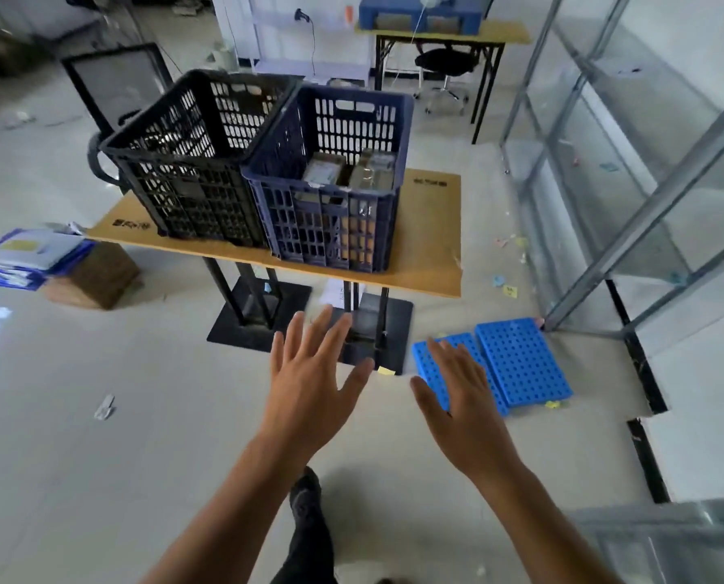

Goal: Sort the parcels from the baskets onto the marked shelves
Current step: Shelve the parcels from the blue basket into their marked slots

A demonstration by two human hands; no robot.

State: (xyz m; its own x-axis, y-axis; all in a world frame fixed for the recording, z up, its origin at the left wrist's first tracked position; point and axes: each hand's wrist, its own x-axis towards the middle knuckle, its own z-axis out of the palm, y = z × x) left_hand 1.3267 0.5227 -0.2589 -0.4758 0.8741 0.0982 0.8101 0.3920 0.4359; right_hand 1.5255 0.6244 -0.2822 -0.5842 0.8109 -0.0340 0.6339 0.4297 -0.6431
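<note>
Centrally, both bare arms reach forward over the pale floor, and neither hand holds anything. The left hand point(305, 394) has its back to the camera, with fingers straight and fanned wide apart. The right hand point(461, 406) is likewise flat, its fingers straight and closer together and its thumb standing out to the side.

Beyond the fingertips of both hands stands a wooden table point(427, 238) on black legs. It carries two slatted crates that touch side by side. The blue basket point(322, 233) lies straight ahead of the left hand, and the black basket point(183, 196) lies further to that hand's left. The parcels point(326, 170) sit inside the blue basket, several of them upright and wrapped in clear film. What the black basket contains cannot be told through its walls.

The shelves point(647, 217), a metal frame with pale boards, rise beyond and to the right of the right hand. Two blue perforated panels point(520, 360) lie on the floor just past that hand, which partly covers the nearer one in this view. Far to the left of the left hand, a stack of blue-and-white envelopes point(27, 255) rests on a cardboard box point(103, 276). A dark shoe point(305, 495) shows below, between the forearms.
</note>
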